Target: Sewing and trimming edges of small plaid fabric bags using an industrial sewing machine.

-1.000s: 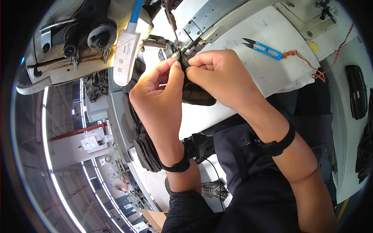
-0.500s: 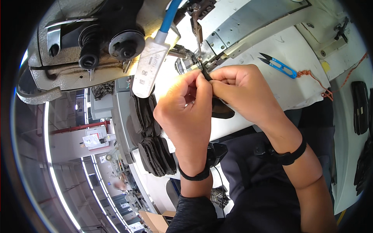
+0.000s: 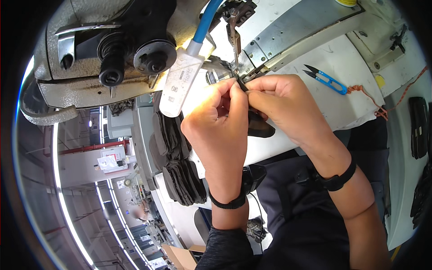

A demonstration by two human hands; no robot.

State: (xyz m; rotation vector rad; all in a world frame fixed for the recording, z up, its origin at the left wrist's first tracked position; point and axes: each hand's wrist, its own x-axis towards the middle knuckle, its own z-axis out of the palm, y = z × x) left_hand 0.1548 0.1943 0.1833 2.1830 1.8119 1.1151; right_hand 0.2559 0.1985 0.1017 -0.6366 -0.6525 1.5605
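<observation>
A dark fabric piece (image 3: pixel 260 127) runs from under the needle area of a sewing machine (image 3: pixel 85 49) down between my hands. My left hand (image 3: pixel 217 118) pinches its edge between thumb and forefinger, just below the presser foot. Close on its right, my right hand (image 3: pixel 281 101) also has thumb and fingers closed on the same piece. Most of the fabric is hidden behind my hands. Blue-handled thread snips (image 3: pixel 327 80) lie on the white work surface to the right, tied to an orange cord (image 3: pixel 366 95).
A white lamp (image 3: pixel 181 83) on a blue arm hangs left of my hands. Stacks of dark pieces (image 3: pixel 182 180) stand at the left table edge. More dark pieces (image 3: pixel 417 128) lie far right. An open cardboard box (image 3: pixel 180 257) is at the lower left.
The view has shifted slightly, so the machine and lamp appear a little lower and further right. Both hands keep their grip on the fabric with hardly any movement.
</observation>
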